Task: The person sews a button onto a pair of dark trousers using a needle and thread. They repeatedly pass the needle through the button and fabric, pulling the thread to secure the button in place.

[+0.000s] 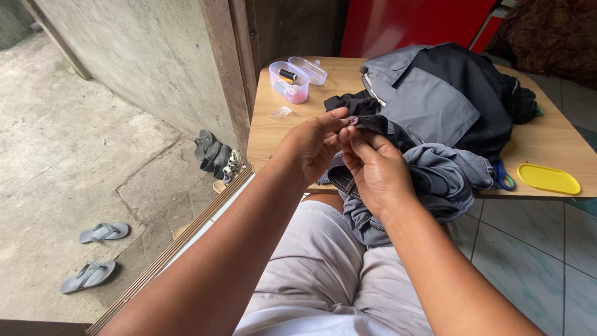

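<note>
My left hand (309, 146) and my right hand (376, 171) meet over the near edge of a wooden table (292, 134). Both pinch the dark waistband edge of a grey-blue garment (444, 180), with a small round button (352, 120) at my fingertips. The garment drapes off the table onto my lap. Behind it lies a heap of dark and grey clothes (444, 93). Any needle or thread between my fingers is too small to tell.
A clear plastic box (288, 82) with sewing bits and its lid (308, 70) stand at the table's far left. A yellow oval lid (548, 178) and blue-handled scissors (504, 177) lie at the right. Sandals (93, 252) and shoes (214, 155) lie on the concrete at left.
</note>
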